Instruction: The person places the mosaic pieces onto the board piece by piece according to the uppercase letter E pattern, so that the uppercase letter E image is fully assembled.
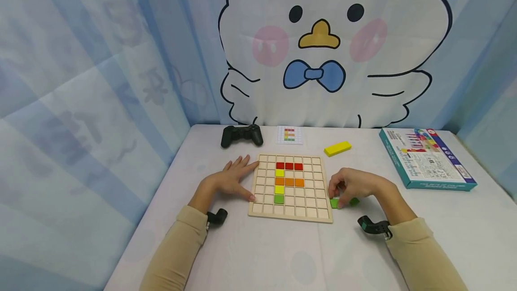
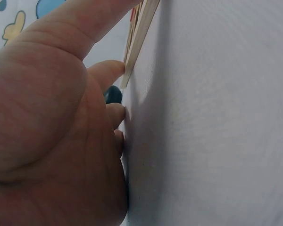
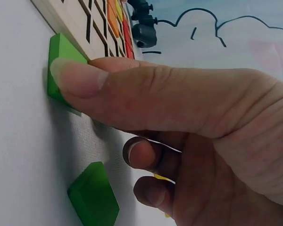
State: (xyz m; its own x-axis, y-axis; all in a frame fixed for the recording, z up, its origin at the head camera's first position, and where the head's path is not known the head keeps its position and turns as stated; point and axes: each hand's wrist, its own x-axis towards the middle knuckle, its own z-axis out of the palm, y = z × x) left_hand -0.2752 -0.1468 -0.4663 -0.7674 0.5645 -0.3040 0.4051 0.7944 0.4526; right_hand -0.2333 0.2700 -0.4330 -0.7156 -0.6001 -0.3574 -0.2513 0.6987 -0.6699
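On the table lies a wooden grid board with colored square tiles in it. Three red tiles form a row at the top, and three orange tiles a row below. A yellow tile sits between those rows; another is under the orange, above a green tile. My left hand has its fingers spread, thumb and index fingertips at the board's left edge. Beside the right edge, my right hand pinches a green block between thumb and index finger. Another green block lies just behind it.
A pattern card lies beyond the board, with a black game controller to its left. A yellow bar rests past the board's upper right corner. Farther right is a flat teal-edged box. Printed curtains stand behind the table.
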